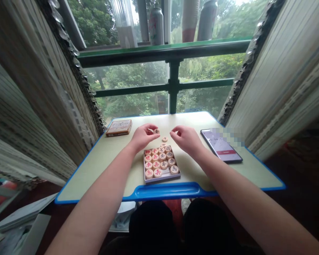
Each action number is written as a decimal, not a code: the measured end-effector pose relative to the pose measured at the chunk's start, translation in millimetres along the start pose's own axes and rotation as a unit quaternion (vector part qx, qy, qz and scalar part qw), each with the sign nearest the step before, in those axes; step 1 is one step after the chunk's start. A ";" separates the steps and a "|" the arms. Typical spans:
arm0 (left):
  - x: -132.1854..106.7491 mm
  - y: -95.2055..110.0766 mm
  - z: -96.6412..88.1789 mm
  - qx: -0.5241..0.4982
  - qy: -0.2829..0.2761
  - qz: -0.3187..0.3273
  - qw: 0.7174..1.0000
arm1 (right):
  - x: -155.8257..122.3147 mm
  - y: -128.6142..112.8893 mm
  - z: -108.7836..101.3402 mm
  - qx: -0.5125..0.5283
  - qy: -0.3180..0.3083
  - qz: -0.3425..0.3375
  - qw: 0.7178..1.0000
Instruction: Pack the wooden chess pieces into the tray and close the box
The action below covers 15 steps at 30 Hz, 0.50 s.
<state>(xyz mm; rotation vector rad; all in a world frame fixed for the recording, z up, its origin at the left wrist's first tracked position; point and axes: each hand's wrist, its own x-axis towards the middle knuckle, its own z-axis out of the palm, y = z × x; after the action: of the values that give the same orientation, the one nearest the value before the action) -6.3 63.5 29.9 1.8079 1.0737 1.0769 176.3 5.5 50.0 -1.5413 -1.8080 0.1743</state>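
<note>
My left hand (pixel 146 134) pinches a round wooden Chinese chess piece (pixel 156 131) with a black character, held up above the table beyond the box. To its right, my right hand (pixel 184 139) is curled with thumb and index finger drawn together; no piece shows at its fingertips. Between the hands a loose chess piece (pixel 164 139) lies on the table. Another piece (pixel 163 145) is by the far rim of a shallow white box (pixel 162 180). Rows of red and black pieces fill most of this box, and its floor shows at the near side.
The pale folding table (pixel 117 159) has a blue edge and a blue front groove (pixel 167 190). A flat printed box (pixel 119 128) lies at the back left, a phone (pixel 223 147) at the right. Curtains flank the window; cans (pixel 156 26) stand on the sill.
</note>
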 end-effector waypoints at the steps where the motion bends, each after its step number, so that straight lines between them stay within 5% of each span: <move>1: -1.6 1.3 1.6 -0.017 -0.013 -0.014 1.000 | 0.2 0.9 1.3 -0.001 -0.008 -0.001 1.000; 6: -11.5 9.4 9.7 -0.024 -0.053 -0.033 0.998 | 0.9 3.6 6.8 0.008 -0.044 -0.013 0.999; 15: -9.2 5.5 7.9 -0.005 -0.088 0.040 0.995 | -0.5 -0.1 10.1 0.102 -0.061 -0.004 0.993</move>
<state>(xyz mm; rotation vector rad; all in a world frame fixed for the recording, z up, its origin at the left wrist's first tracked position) -0.2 51.6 29.4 1.9131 0.8965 0.9467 170.1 8.5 42.6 -1.4047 -1.8273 0.4449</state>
